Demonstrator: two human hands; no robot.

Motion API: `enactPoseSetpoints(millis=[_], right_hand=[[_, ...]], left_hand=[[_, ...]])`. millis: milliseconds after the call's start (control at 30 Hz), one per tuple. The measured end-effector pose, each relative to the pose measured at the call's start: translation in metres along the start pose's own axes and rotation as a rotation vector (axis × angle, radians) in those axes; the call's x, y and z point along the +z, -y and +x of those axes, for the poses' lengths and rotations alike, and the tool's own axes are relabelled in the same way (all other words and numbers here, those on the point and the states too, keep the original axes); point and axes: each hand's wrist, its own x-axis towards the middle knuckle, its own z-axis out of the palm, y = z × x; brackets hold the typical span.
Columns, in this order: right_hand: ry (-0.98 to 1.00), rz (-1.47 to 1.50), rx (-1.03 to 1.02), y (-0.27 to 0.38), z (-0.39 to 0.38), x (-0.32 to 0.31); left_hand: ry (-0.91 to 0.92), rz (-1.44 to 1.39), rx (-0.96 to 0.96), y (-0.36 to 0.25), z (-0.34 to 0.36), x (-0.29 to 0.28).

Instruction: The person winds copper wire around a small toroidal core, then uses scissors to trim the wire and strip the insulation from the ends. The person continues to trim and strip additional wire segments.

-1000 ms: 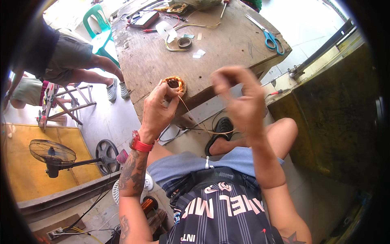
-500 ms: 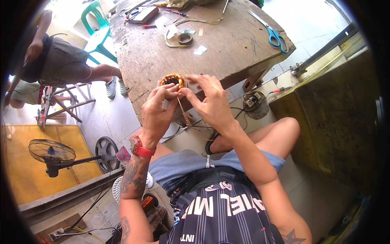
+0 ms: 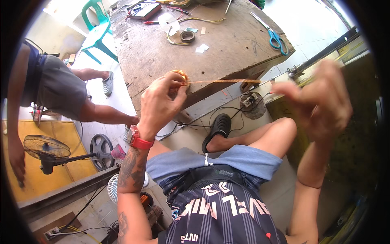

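My left hand (image 3: 161,97) is closed around a small ring-shaped motor stator (image 3: 178,73) at the near edge of the wooden table. Its orange winding shows above my fingers, which hide most of the rest. From the stator a thin tan lacing strip (image 3: 231,81) runs taut to the right, nearly level, past the table edge. My right hand (image 3: 319,101) is raised far out to the right at the end of that strip. Motion smears its fingers, but the strip stretches toward their grip.
On the wooden table (image 3: 227,49) lie blue-handled scissors (image 3: 276,40), a dark tape roll (image 3: 187,37), wires and a meter (image 3: 144,11). Below, cords lead to an outlet box (image 3: 252,105). A fan (image 3: 46,150) and another person (image 3: 61,81) are on the left.
My right hand has swung from beside the stator far to the right, drawing the strip out straight. My left hand stays at the stator. The other person has shifted nearer on the left.
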Motion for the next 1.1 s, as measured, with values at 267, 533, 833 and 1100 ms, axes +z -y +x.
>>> enactPoseSetpoints(millis=[267, 533, 833, 1100], right_hand=[[-0.961, 1.107, 0.333, 0.003, -0.007, 0.040], [-0.273, 0.496, 0.766, 0.046, -0.039, 0.169], [-0.353, 0.388, 0.681, 0.048, -0.015, 0.196], [-0.029, 0.993, 0.802, -0.019, -0.016, 0.172]], left_hand=[[-0.009, 0.202, 0.141, 0.010, -0.013, 0.005], [0.010, 0.224, 0.247, 0.019, -0.015, 0.007], [-0.042, 0.076, 0.246, 0.026, -0.016, 0.006], [0.007, 0.042, 0.208, 0.028, -0.009, 0.004]])
